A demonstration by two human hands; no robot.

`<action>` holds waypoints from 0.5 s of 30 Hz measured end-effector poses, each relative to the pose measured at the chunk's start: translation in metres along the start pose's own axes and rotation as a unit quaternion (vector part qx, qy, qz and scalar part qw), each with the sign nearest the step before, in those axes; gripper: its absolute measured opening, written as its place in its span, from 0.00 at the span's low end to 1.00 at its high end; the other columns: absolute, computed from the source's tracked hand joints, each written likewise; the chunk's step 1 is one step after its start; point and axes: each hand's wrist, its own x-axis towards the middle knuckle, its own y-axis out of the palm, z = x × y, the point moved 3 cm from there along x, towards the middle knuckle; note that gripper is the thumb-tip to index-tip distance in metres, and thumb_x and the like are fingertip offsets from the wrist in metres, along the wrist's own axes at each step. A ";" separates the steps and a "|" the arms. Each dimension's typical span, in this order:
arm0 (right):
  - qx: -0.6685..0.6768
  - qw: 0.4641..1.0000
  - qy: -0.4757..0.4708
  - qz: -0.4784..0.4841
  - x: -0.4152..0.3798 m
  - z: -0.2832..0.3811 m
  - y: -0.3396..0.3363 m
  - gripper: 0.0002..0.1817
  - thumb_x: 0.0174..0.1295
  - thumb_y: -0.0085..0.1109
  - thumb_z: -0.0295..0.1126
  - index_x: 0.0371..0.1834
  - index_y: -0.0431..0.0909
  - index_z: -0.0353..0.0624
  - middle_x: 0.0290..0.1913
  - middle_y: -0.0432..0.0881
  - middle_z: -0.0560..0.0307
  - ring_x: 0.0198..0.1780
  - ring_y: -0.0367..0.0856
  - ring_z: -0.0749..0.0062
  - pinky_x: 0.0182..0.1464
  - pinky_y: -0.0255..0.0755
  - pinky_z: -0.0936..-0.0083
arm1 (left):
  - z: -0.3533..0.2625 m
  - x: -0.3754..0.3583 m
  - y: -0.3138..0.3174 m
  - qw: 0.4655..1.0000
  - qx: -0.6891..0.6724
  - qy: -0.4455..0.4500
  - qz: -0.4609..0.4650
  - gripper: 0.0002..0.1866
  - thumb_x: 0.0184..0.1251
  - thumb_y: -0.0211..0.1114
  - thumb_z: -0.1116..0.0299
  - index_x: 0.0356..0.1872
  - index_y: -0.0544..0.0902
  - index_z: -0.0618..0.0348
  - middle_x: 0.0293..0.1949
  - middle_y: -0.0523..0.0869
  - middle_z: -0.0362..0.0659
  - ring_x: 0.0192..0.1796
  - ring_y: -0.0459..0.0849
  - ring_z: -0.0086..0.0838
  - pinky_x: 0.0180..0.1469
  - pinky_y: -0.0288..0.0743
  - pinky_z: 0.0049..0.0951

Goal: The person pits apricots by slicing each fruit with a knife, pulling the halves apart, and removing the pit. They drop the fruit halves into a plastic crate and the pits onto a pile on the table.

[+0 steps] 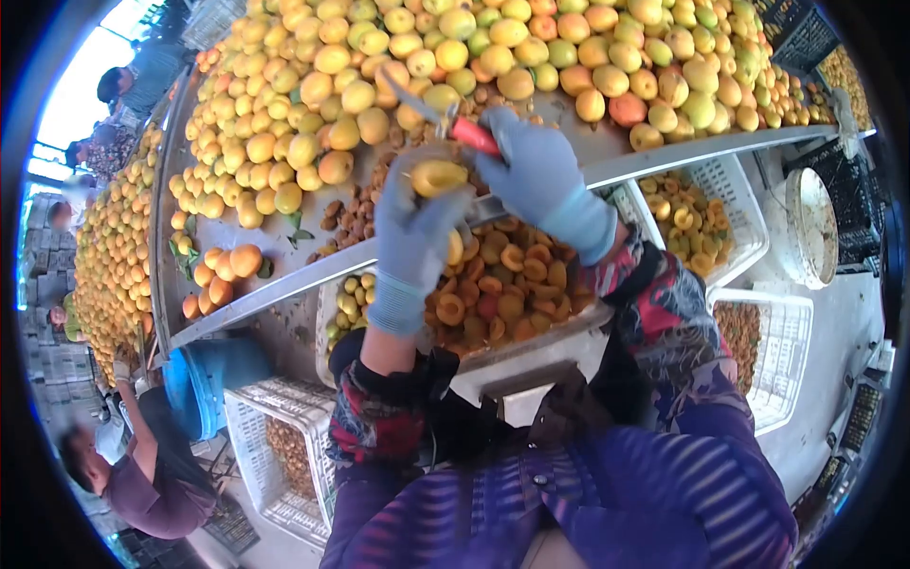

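Note:
My left hand (413, 232), in a grey glove, is closed on a yellow fruit piece (438, 177) whose cut side seems to face up. My right hand (540, 171), gloved too, grips the red handle of a knife (474, 136); its curved blade points up and left over the fruit pile. Both hands are above the metal table edge, close together but apart. Below them a crate holds halved orange fruit (512, 284). Brown pits (358, 213) lie on the table beside my left hand. Whole yellow and orange fruit (332, 60) is heaped behind.
White crates (284, 493) with pits stand at lower left and right (782, 365). Another crate of halves (687, 223) is at right, near a white bucket (810, 228). A blue bin (213, 379) and a seated person (152, 484) are at left.

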 end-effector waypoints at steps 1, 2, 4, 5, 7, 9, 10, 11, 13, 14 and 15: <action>0.000 1.000 0.008 0.006 0.001 -0.005 0.001 0.16 0.57 0.60 0.40 0.40 0.70 0.41 0.27 0.80 0.48 0.31 0.81 0.50 0.33 0.74 0.60 | -0.003 -0.002 -0.002 1.000 -0.002 -0.010 0.001 0.20 0.57 0.61 0.80 0.54 0.73 0.65 0.40 0.81 0.44 0.32 0.80 0.25 0.31 0.76 0.23; 0.046 0.999 0.013 -0.010 0.003 -0.008 0.000 0.17 0.57 0.61 0.42 0.38 0.70 0.40 0.27 0.79 0.46 0.31 0.81 0.50 0.32 0.74 0.59 | -0.008 -0.002 -0.006 0.998 -0.048 -0.028 0.015 0.19 0.58 0.60 0.78 0.53 0.74 0.65 0.41 0.81 0.45 0.31 0.80 0.23 0.28 0.75 0.21; 0.090 0.995 0.020 -0.029 0.005 -0.010 0.002 0.18 0.57 0.62 0.44 0.36 0.70 0.40 0.27 0.79 0.45 0.31 0.81 0.49 0.32 0.73 0.59 | -0.008 -0.001 -0.018 0.994 -0.093 -0.047 0.032 0.19 0.59 0.60 0.75 0.53 0.74 0.65 0.41 0.81 0.45 0.30 0.79 0.22 0.26 0.73 0.20; 0.155 0.986 0.044 -0.043 0.007 -0.014 0.004 0.19 0.56 0.63 0.44 0.34 0.71 0.40 0.27 0.79 0.44 0.31 0.81 0.49 0.32 0.72 0.59 | -0.004 0.000 -0.021 0.984 -0.163 -0.030 0.067 0.19 0.62 0.56 0.72 0.54 0.74 0.65 0.40 0.82 0.46 0.32 0.80 0.24 0.29 0.74 0.20; 0.335 0.931 0.139 -0.037 0.007 -0.025 0.013 0.11 0.59 0.62 0.32 0.38 0.79 0.34 0.27 0.83 0.60 0.27 0.79 0.82 0.28 0.71 0.82 | -0.006 0.003 -0.018 0.972 -0.223 0.003 0.069 0.20 0.63 0.54 0.69 0.55 0.74 0.67 0.42 0.82 0.48 0.38 0.81 0.27 0.38 0.76 0.23; 0.388 0.914 0.107 -0.055 0.006 -0.036 0.032 0.09 0.61 0.60 0.31 0.37 0.80 0.35 0.30 0.84 0.60 0.30 0.80 0.82 0.27 0.71 0.83 | -0.008 -0.002 0.006 0.976 -0.219 0.016 0.006 0.22 0.61 0.54 0.68 0.55 0.73 0.67 0.41 0.82 0.48 0.35 0.80 0.25 0.33 0.72 0.20; 0.395 0.907 0.101 -0.102 0.008 -0.048 0.052 0.09 0.62 0.59 0.31 0.37 0.79 0.35 0.29 0.83 0.60 0.31 0.81 0.81 0.28 0.72 0.83 | -0.016 -0.009 0.021 0.975 -0.220 0.011 -0.026 0.22 0.60 0.54 0.67 0.55 0.73 0.67 0.37 0.82 0.47 0.28 0.78 0.21 0.23 0.68 0.16; 0.374 0.906 0.198 -0.010 0.002 -0.027 0.017 0.10 0.64 0.58 0.34 0.38 0.78 0.37 0.28 0.82 0.61 0.30 0.80 0.76 0.31 0.73 0.80 | -0.030 -0.016 0.040 0.964 -0.245 0.004 0.103 0.23 0.60 0.54 0.67 0.55 0.73 0.68 0.38 0.82 0.47 0.31 0.80 0.21 0.26 0.70 0.14; 0.409 0.885 0.209 -0.076 0.007 -0.042 0.040 0.12 0.60 0.60 0.38 0.36 0.79 0.40 0.28 0.82 0.57 0.31 0.81 0.70 0.36 0.75 0.73 | -0.037 -0.020 0.075 0.965 -0.227 0.000 0.135 0.22 0.61 0.55 0.70 0.57 0.72 0.66 0.36 0.81 0.47 0.30 0.79 0.21 0.25 0.70 0.16; 0.438 0.871 0.161 -0.156 0.011 -0.059 0.070 0.13 0.55 0.62 0.39 0.34 0.81 0.40 0.29 0.83 0.51 0.33 0.83 0.68 0.37 0.75 0.70 | -0.043 -0.025 0.098 0.959 -0.233 -0.017 0.158 0.21 0.62 0.56 0.72 0.57 0.72 0.65 0.36 0.81 0.46 0.29 0.78 0.21 0.25 0.69 0.17; 0.447 0.870 0.151 -0.146 0.011 -0.052 0.058 0.13 0.55 0.62 0.39 0.34 0.81 0.40 0.29 0.83 0.51 0.33 0.83 0.68 0.37 0.75 0.70 | -0.039 -0.032 0.124 0.967 -0.252 -0.034 0.034 0.19 0.62 0.57 0.74 0.55 0.74 0.64 0.38 0.82 0.47 0.32 0.80 0.22 0.27 0.72 0.21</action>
